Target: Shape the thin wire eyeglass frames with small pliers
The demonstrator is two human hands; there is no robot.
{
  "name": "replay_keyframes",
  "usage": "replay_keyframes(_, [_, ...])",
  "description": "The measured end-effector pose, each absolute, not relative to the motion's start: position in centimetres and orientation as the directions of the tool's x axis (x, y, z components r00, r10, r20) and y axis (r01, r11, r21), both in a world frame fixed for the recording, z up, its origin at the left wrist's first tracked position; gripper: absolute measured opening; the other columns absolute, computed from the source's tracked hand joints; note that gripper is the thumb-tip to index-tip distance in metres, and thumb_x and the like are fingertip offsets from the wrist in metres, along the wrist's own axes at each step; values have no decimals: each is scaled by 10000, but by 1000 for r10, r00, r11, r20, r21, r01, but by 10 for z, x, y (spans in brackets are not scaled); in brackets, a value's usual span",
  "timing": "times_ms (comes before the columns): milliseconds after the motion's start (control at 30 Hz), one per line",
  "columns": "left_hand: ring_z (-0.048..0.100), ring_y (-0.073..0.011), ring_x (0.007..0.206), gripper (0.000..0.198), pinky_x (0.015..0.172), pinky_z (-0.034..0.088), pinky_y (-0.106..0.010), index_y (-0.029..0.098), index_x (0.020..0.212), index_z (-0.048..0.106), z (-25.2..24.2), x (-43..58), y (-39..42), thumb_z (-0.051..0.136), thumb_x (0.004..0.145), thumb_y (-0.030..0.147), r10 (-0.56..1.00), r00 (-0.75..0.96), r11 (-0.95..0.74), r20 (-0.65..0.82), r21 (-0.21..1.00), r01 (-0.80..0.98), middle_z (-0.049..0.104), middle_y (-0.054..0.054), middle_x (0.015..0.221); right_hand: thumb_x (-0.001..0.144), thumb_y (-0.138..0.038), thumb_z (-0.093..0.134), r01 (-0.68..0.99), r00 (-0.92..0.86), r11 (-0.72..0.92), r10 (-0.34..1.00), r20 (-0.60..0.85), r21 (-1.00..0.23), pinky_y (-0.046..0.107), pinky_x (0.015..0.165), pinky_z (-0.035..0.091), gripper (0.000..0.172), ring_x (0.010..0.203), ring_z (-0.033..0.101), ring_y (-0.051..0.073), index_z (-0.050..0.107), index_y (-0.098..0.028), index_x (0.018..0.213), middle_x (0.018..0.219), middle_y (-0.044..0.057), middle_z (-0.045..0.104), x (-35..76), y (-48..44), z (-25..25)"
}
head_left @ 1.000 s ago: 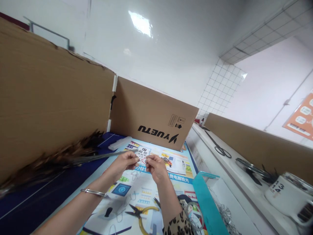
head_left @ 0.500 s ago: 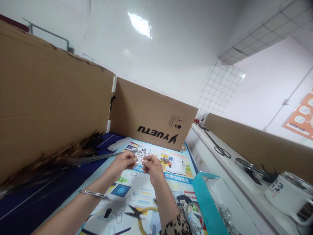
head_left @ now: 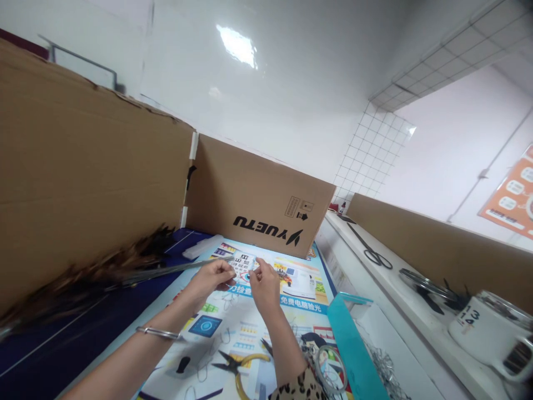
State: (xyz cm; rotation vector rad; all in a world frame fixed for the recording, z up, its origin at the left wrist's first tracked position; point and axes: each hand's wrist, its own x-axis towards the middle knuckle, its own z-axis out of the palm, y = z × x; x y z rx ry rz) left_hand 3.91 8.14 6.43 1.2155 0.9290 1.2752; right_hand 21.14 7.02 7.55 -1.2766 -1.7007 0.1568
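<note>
My left hand is held above the printed mat, thumb and fingers pinched together. Whatever is in that pinch is too small to make out. To its right, my right hand is raised with index finger and thumb apart, and I see nothing between them. Bent wire pieces lie scattered on the mat below. Yellow-handled pliers rest there with their jaws spread. Close to my right sleeve is a roll of clear tape. A bundle of thin stems with brown feathery ends reaches from the left toward my left hand.
A teal-edged box at the right holds a tangle of wire pieces. Cardboard panels stand behind and at the left. On the white ledge are scissors and a white mug.
My hands have moved apart from fingertips nearly meeting. The right fingers have risen and spread, while my left hand stays pinched.
</note>
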Motion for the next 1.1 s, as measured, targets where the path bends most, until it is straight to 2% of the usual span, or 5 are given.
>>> replay_keyframes(67, [654,-190,640,260,575,476,-269,178,705,543,65,40,80,725,650,354,987,111,-95,119,975,-201,659,-3,627,786,-259,562,754,-12,418,780,626,-506,273,744,438,393,760,563,159,561,-245,1178,860,13,611,210,70,73])
replay_keyframes(133, [648,-186,627,275,579,476,-272,175,702,545,67,40,80,736,634,360,988,105,-90,116,971,-219,658,-7,620,776,-283,588,774,-19,402,788,616,-490,266,718,443,439,751,565,161,539,-231,1210,856,14,612,209,71,71])
replay_keyframes(367, [644,-180,618,312,594,485,-278,170,679,548,67,42,80,764,585,373,991,91,-74,103,959,-273,660,-11,609,750,-305,642,712,-2,387,836,549,-586,246,704,446,459,728,585,148,544,-208,1188,786,-15,627,207,76,66])
replay_keyframes(633, [655,-187,629,341,607,497,-292,168,679,543,65,47,78,775,567,390,992,72,-74,101,948,-311,659,-11,622,804,-301,585,766,44,318,841,539,-558,285,667,424,246,716,599,192,610,-204,1028,758,33,653,203,69,66])
replay_keyframes(1100, [657,-179,629,332,586,491,-264,173,703,536,64,48,79,765,589,385,991,77,-80,107,953,-292,655,2,603,818,-343,565,816,15,321,820,572,-482,248,558,344,120,615,576,174,594,-227,813,683,10,632,203,65,72])
